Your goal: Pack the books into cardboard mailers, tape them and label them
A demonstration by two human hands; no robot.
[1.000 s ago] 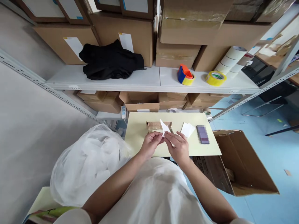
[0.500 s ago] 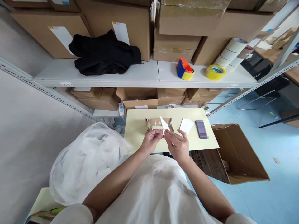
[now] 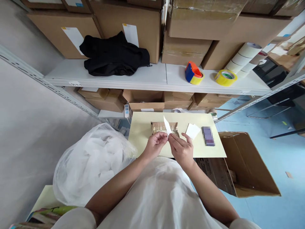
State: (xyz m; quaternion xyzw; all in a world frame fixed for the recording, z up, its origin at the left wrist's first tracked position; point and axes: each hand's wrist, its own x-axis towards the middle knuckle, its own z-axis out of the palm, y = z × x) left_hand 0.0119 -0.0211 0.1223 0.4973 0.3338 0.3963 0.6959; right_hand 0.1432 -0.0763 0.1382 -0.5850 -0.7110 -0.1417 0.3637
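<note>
Both my hands meet over the near part of a small pale yellow table point(image 3: 143, 127). My left hand point(image 3: 156, 145) and my right hand point(image 3: 182, 149) each pinch a small white slip of paper point(image 3: 167, 125), which stands up between the fingertips. Just behind the slip lies a shiny gold foil packet point(image 3: 159, 127) flat on the table. To the right of it rests a small stack of white slips point(image 3: 192, 130), and further right a dark purple flat object point(image 3: 208, 136).
An open cardboard box point(image 3: 247, 165) stands on the blue floor at the right. A large clear plastic bag point(image 3: 88, 162) bulges at the left. The white shelf point(image 3: 152, 79) behind holds a black garment point(image 3: 115, 57), a tape dispenser point(image 3: 194, 73), a yellow tape roll point(image 3: 225, 78) and cartons.
The white slip has turned more upright between my fingertips and my hands have drawn slightly closer together. The view shifted a little; nothing on the table has moved.
</note>
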